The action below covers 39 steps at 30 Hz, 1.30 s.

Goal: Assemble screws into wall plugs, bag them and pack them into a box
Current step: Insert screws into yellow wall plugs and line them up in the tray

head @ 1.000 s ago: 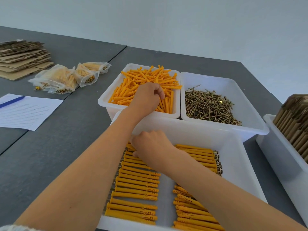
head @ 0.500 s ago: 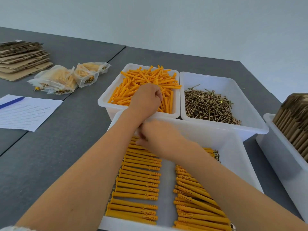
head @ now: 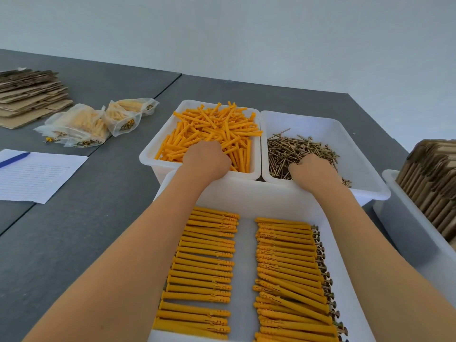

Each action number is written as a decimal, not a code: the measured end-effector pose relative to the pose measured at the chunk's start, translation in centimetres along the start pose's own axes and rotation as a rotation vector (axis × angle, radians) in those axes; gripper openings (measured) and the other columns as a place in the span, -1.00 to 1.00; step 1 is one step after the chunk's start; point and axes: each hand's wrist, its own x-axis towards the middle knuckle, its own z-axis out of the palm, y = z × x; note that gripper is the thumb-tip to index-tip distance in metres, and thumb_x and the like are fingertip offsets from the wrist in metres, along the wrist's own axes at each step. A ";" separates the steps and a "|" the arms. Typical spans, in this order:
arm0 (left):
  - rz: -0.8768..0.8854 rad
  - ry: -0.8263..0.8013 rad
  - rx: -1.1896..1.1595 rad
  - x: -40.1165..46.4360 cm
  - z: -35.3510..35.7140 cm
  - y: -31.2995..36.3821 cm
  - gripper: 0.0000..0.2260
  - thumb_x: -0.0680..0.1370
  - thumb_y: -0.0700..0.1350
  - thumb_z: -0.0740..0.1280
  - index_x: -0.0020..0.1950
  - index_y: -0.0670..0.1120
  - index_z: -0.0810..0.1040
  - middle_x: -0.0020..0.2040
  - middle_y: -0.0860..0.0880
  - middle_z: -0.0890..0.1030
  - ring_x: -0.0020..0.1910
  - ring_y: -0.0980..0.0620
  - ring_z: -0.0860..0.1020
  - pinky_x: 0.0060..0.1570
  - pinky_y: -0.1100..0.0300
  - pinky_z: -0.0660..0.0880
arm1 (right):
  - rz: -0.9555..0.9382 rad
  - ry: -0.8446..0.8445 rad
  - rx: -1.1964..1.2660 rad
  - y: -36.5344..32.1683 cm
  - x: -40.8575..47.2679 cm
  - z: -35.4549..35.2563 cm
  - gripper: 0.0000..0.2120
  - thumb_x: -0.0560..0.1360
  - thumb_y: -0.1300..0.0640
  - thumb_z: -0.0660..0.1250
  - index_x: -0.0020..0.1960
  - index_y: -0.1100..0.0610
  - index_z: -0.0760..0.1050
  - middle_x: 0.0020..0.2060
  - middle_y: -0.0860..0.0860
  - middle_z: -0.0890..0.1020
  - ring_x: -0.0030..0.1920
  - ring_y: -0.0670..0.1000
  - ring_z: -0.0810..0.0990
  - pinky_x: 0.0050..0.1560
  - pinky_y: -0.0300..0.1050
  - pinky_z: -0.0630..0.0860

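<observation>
Over the bins, left hand (head: 206, 157) curls into plugs (head: 217, 129), right hand (head: 312, 169) into screws (head: 293, 149); grips unclear.

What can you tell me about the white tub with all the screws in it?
The screw tub is a white, smooth, plastic-looking bin with rounded corners and a thick rim. It sits flat on the dark grey table, at the back right, side by side with the tub of orange wall plugs. A loose, tangled heap of brass-coloured screws fills its left part; the right part shows bare white floor. The person's right hand reaches into the pile, fingers curled down among the screws.
</observation>
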 end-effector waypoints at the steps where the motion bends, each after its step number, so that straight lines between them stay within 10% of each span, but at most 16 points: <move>1: -0.007 -0.015 0.012 0.0 -0.1 0.1 -0.85 0.60 -0.10 0.14 -0.11 -0.10 0.45 -0.10 -0.12 0.53 -0.10 -0.14 0.52 -0.24 0.09 0.37 | 0.033 -0.061 -0.066 -0.1 0.2 0.1 -0.73 0.58 0.02 0.14 -0.23 0.15 0.35 -0.25 0.08 0.49 -0.23 0.11 0.48 -0.03 -0.01 0.47; 6: -0.016 -0.048 0.069 0.1 -0.1 0.1 -0.78 0.61 -0.04 0.10 0.07 -0.09 0.49 0.00 -0.09 0.53 -0.01 -0.13 0.50 -0.10 0.04 0.42 | 0.039 -0.208 -0.151 -0.5 1.1 0.4 -0.72 0.59 -0.02 0.04 0.03 0.14 0.40 -0.12 0.07 0.53 -0.02 0.15 0.52 0.23 0.15 0.45; 16: 0.014 0.187 -0.129 -0.1 0.5 -0.2 -0.81 0.62 -0.03 0.12 -0.02 -0.03 0.51 -0.18 0.01 0.55 -0.16 -0.03 0.50 -0.27 0.14 0.37 | -0.012 -0.301 -0.105 -0.5 1.4 0.2 -0.77 0.55 0.06 0.06 -0.27 0.06 0.24 -0.26 0.01 0.40 -0.27 0.01 0.31 -0.03 0.03 0.32; 25: 0.187 0.270 -0.361 -0.3 0.3 0.1 -0.84 0.69 -0.08 0.09 0.11 -0.02 0.46 -0.04 0.07 0.63 -0.09 0.05 0.57 -0.17 0.04 0.54 | -0.096 0.099 0.144 -0.9 -0.7 0.1 -0.68 0.51 0.13 0.21 -0.40 0.10 0.25 -0.49 -0.01 0.29 -0.44 0.04 0.25 -0.34 -0.15 0.24; 32: 0.294 0.247 -0.307 -0.6 0.2 0.3 -0.92 0.66 -0.07 0.18 0.10 0.03 0.45 -0.19 0.09 0.63 -0.20 0.07 0.59 -0.14 -0.02 0.59 | -0.343 0.394 0.553 -3.2 -1.6 -0.4 -0.92 0.49 0.28 0.34 -0.12 0.13 0.47 -0.32 -0.01 0.52 -0.32 -0.13 0.44 -0.29 -0.39 0.36; 39: 0.330 0.243 -0.299 -0.5 0.4 0.4 -0.93 0.64 -0.08 0.24 0.09 0.06 0.48 -0.13 0.11 0.62 -0.15 0.07 0.57 -0.10 0.00 0.59 | -0.454 0.314 0.591 -4.3 -2.7 0.2 -0.81 0.52 0.29 0.29 0.06 0.08 0.39 -0.31 -0.06 0.67 -0.46 -0.24 0.45 -0.24 -0.20 0.43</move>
